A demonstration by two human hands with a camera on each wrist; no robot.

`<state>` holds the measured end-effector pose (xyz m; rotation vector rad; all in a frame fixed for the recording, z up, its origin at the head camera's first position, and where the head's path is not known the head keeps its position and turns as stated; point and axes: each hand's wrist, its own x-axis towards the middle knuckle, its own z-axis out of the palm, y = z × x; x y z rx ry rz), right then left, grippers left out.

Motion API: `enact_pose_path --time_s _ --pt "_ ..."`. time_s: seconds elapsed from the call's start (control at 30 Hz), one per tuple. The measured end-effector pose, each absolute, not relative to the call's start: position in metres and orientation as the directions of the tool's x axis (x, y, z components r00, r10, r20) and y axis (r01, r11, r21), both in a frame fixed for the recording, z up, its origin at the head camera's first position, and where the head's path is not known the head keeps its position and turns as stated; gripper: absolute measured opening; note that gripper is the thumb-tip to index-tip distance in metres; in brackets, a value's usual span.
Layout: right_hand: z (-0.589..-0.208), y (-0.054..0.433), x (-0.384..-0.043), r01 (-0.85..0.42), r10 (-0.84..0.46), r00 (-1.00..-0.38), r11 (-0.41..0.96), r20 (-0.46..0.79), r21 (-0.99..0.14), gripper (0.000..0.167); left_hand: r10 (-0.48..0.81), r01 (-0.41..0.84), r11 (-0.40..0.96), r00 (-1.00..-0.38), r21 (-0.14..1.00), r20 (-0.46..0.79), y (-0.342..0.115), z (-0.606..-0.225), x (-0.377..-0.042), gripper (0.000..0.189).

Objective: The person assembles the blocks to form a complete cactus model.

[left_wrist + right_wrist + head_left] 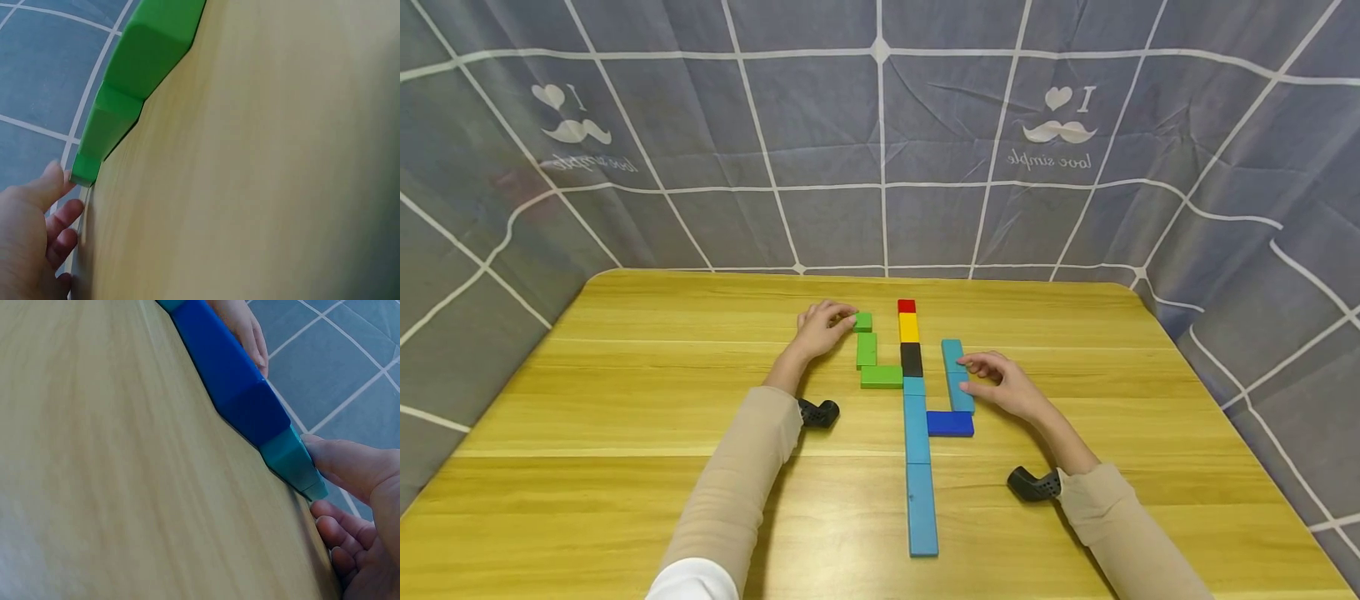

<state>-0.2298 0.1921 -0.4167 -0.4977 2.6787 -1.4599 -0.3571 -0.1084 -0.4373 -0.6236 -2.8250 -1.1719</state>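
Note:
A flat figure of coloured blocks lies on the table. My left hand (pixel 824 328) is at its upper left, fingertips at the left side of a small green block (pixel 863 322); the left wrist view shows them against that block's end (pixel 86 170). Below it lie an upright green block (pixel 867 350) and a sideways one (pixel 882 377). On the other side, my right hand (pixel 1006 385) has its thumb and forefinger at the right edge of two end-to-end light blue blocks (pixel 959 392). Its other fingers are loosely bent. A dark blue block (pixel 950 423) lies beneath these.
The central column runs from a red block (pixel 906 306) through yellow (pixel 908 328) and black (pixel 911 360) to long light blue blocks (pixel 922 508). Black wrist devices (pixel 820 414) stick out from both sleeves. A grey tiled-pattern curtain (pixel 940 225) hangs behind the wooden table (pixel 647 367).

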Motion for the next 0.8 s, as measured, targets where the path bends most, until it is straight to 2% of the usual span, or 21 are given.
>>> enact_pose_path --time_s 0.2,0.5,0.8 --pt "-0.417 0.193 -0.230 -0.262 -0.303 -0.946 0.508 0.115 -0.821 0.038 0.320 0.353 0.643 -0.930 0.679 0.180 -0.105 -0.438 -0.357 0.031" --pt "-0.446 0.207 -0.246 -0.278 -0.299 -0.944 0.509 0.136 -0.814 0.038 0.336 0.368 0.634 -0.923 0.680 0.187 -0.105 -0.438 -0.355 0.028" --pt "-0.450 0.208 -0.247 -0.284 -0.293 -0.945 0.510 0.146 -0.812 0.039 0.346 0.375 0.633 -0.920 0.677 0.186 -0.106 -0.439 -0.355 0.028"
